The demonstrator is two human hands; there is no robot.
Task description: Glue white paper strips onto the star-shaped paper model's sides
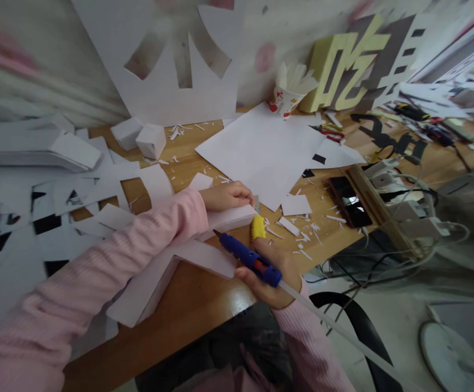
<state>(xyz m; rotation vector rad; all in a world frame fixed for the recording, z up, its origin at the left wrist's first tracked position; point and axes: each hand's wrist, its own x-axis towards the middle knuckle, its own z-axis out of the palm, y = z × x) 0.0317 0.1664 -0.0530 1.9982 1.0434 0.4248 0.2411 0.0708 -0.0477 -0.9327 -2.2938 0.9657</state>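
Observation:
My left hand [229,196] has its fingers curled together at the far end of a white three-dimensional board shape [214,257], which lies on the wooden table with its arms spreading under my left sleeve. In my right hand [275,272] is a blue glue gun [251,258], its dark tip pointing left over the shape. A long whitish glue stick [338,332] sticks out of its back end. Just beyond my right fingers, against the shape's end, is a small yellow ribbed object [258,227]; I cannot tell whether the fingers touch it.
White sheets [257,147] and scraps cover the table. A paper cup [288,95] of white strips stands at the back beside a yellow character [343,71]. Red-handled scissors [330,132] lie nearby. To the right are a phone [350,201] and cabled power strips [408,212].

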